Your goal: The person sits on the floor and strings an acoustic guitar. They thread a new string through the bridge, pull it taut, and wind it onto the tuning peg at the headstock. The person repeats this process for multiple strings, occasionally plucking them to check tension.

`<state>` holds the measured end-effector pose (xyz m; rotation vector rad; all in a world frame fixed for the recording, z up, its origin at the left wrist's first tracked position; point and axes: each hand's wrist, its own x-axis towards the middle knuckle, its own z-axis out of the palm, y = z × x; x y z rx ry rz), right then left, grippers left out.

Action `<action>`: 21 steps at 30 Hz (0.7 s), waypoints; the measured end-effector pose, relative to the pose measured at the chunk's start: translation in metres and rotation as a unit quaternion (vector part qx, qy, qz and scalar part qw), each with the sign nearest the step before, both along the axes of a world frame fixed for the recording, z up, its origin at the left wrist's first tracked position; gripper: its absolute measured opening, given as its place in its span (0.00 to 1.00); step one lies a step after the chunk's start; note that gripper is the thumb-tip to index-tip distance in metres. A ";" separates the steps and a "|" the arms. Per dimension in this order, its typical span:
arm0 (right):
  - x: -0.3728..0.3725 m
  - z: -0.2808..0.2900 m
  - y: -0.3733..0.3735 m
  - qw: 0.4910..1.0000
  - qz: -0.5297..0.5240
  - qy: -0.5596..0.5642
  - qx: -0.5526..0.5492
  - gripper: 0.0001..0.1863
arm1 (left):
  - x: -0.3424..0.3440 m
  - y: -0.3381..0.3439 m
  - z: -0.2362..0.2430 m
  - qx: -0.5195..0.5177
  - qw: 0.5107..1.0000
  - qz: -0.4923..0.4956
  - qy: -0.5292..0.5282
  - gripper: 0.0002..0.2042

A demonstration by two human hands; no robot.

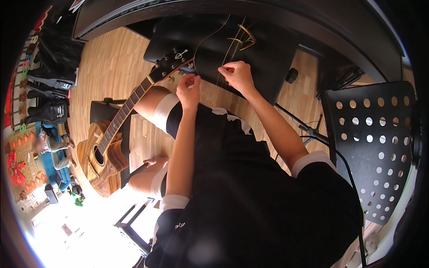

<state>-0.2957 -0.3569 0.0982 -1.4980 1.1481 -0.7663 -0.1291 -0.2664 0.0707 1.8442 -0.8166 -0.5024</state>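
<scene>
My left hand [188, 93] is closed in a pinch beside the headstock of an acoustic guitar [127, 105]. A thin guitar string [195, 51] curves up from its fingertips over a black padded bench [172, 38]. My right hand [239, 77] is also pinched, its fingertips on another thin string that runs across the bench. The guitar leans at my left, its brown wooden body low and its neck slanting up to the dark headstock [172, 64]. Its tuning pegs stick out close to my left hand. A gold capo [244, 38] lies on the bench beyond my right hand.
A black perforated music stand [357, 154] rises at my right, with a cable and stand legs beside it. Ahead is a dark piano-like edge [178, 11]. Black instrument bags [49, 111] hang at far left, near a seated person [54, 147].
</scene>
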 end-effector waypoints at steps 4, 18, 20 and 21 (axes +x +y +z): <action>0.003 0.000 0.001 1.000 -0.001 0.017 -0.004 0.09 | 0.005 -0.011 -0.007 -0.011 1.000 -0.019 0.008 0.09; 0.002 -0.008 -0.001 0.998 0.011 0.050 -0.027 0.09 | -0.004 0.006 0.008 -0.080 0.995 0.009 0.063 0.07; 0.004 -0.007 -0.002 0.998 0.015 0.049 -0.034 0.08 | -0.002 0.008 0.007 -0.094 0.992 0.016 0.080 0.08; 0.003 -0.009 -0.003 0.998 0.016 0.050 -0.036 0.08 | -0.003 0.009 0.010 -0.088 0.993 0.018 0.075 0.07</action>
